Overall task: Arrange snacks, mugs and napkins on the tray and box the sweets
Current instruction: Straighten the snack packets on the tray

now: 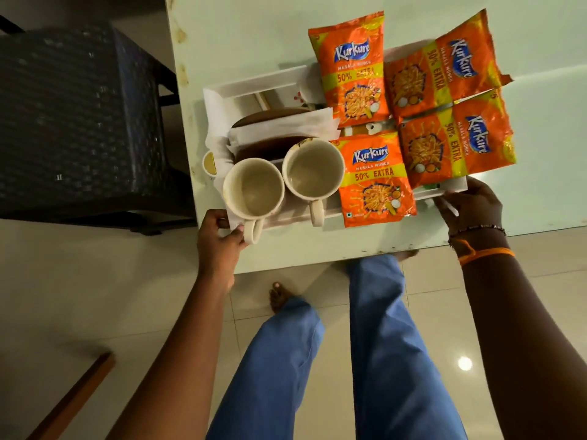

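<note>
A white tray (254, 84) rests on the pale table, loaded. Several orange Kurkure snack packets (374, 179) cover its right half. Two empty cream mugs (253, 188) (313, 168) stand side by side at its front left, handles toward me. Behind them folded white napkins (282, 130) lie across a brown plate (270, 147). My left hand (222, 236) grips the tray's front-left corner beside the left mug's handle. My right hand (473, 204) holds the tray's front-right corner. No sweets box is visible.
The table (241, 33) ends just in front of the tray, with its left edge close to the tray's left side. A dark woven stool (82, 115) stands left of the table. A wooden piece (73, 398) lies on the tiled floor at lower left. My legs stand below the table edge.
</note>
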